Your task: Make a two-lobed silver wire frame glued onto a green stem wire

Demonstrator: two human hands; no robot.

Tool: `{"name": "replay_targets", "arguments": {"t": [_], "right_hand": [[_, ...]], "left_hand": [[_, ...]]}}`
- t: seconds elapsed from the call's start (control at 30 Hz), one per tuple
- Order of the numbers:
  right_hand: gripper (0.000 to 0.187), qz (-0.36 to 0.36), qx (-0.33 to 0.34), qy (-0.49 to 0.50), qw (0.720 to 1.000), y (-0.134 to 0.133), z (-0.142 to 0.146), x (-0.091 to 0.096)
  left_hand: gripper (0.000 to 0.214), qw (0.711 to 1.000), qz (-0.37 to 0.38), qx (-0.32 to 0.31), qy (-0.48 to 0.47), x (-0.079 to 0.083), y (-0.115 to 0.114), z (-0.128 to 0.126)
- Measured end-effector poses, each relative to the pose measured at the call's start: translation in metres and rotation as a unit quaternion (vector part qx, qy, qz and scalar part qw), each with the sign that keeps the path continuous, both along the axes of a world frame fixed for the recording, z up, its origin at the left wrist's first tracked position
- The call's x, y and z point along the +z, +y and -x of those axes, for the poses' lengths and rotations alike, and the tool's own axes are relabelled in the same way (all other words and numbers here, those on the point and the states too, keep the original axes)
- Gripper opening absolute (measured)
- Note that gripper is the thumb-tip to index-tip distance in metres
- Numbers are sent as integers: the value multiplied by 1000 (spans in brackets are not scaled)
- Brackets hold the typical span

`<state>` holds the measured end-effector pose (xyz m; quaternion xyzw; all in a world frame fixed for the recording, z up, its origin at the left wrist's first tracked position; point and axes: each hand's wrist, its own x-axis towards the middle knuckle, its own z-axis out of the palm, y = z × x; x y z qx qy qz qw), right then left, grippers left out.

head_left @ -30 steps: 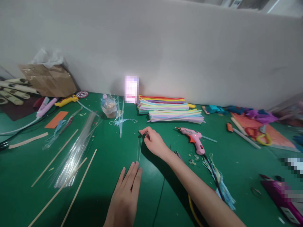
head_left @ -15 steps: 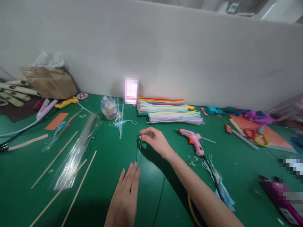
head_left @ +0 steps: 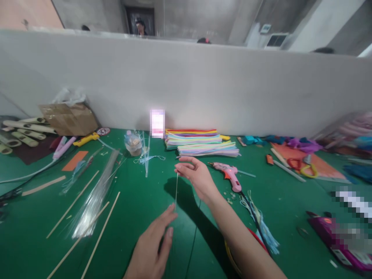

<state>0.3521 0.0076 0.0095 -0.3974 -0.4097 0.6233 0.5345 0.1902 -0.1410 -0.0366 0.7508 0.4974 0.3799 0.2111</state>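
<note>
My right hand (head_left: 194,175) hovers over the middle of the green table (head_left: 139,201), thumb and forefinger pinched on the upper end of a thin clear strand (head_left: 176,190). The strand hangs almost straight down to my left hand (head_left: 154,248), whose fingertips touch its lower end near the table. The left hand's fingers are stretched forward and slightly apart. A pink glue gun (head_left: 229,175) lies just right of my right hand.
A stack of coloured foam sheets (head_left: 200,142) lies by the grey partition. Wooden sticks (head_left: 72,203) and a clear plastic sleeve (head_left: 95,195) lie at left, near a small bottle (head_left: 133,142) and a cardboard box (head_left: 69,118). Blue tassels (head_left: 261,224), scissors (head_left: 302,166) and paper scraps lie at right.
My right hand has lifted the strand's upper end, so it now hangs nearly upright. The left hand has turned slightly. My view has tilted up, showing the room beyond the partition.
</note>
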Motion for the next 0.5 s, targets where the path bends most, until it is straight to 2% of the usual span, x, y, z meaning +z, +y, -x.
{"name": "replay_targets", "arguments": {"t": [0.1, 0.17, 0.23, 0.3, 0.4, 0.5], "right_hand": [[34, -44, 8, 37, 998, -13, -2, 37], [30, -93, 12, 57, 994, -22, -3, 66], [25, -148, 8, 72, 986, -34, -6, 93], [17, -207, -14, 81, 975, -47, -10, 116], [15, -314, -62, 66, 945, -69, -17, 137], [28, -367, -92, 79, 922, -89, -19, 143]], "left_hand": [[28, 993, 61, 18, -95, 52, 21, -3], [29, 985, 82, 2, -152, 91, 42, -8], [28, 978, 84, -24, -191, 127, 61, -15], [23, 974, 67, -50, -211, 158, 71, -21], [20, 964, 54, -98, -240, 183, 68, -28], [19, 944, 88, -139, -286, 189, 53, -33]]}}
